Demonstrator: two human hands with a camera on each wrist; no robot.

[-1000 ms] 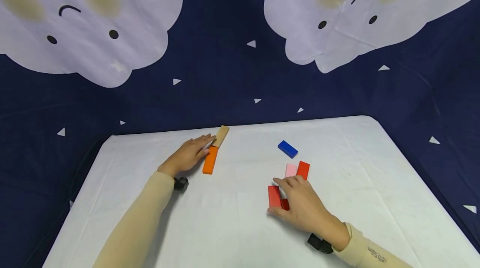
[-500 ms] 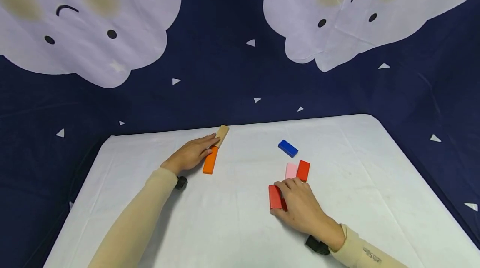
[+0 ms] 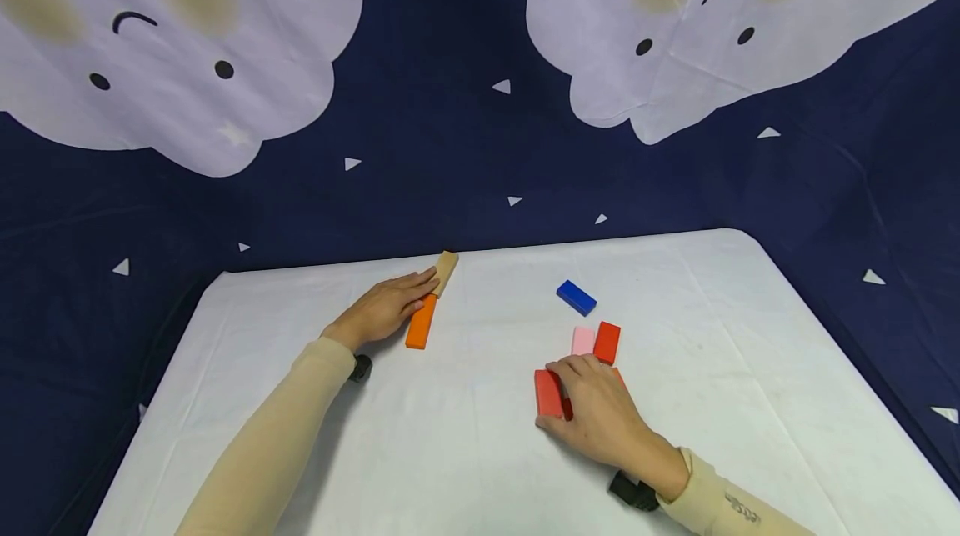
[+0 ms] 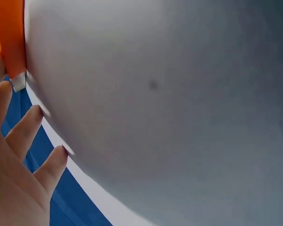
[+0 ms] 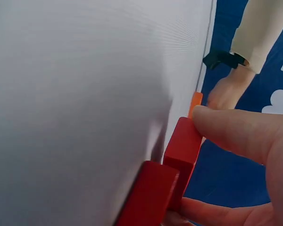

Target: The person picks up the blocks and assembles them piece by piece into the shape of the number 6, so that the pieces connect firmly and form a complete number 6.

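Observation:
At the left, an orange block (image 3: 421, 323) and a natural wood block (image 3: 446, 273) lie end to end on the white table. My left hand (image 3: 380, 307) lies palm down beside them, its fairly straight fingers at the wood block and its thumb by their joint. On the right, my right hand (image 3: 596, 411) pinches a red block (image 3: 548, 393) between thumb and fingers at its two ends. The right wrist view shows the thumb on one end of this red block (image 5: 183, 143). A second, darker red block (image 3: 567, 408) sits right beside it, partly hidden under the hand.
Just beyond the right hand lie a pink block (image 3: 582, 341) and another red block (image 3: 607, 343). An orange-red edge (image 3: 619, 377) peeks out behind the knuckles. Farther back is a blue block (image 3: 576, 298). The table (image 3: 480, 453) ends at a dark blue cloud-printed cloth (image 3: 442, 211).
My right thumb and fingers have closed in on the red block, which has then shifted slightly left. My left hand has slid a little toward the wood block.

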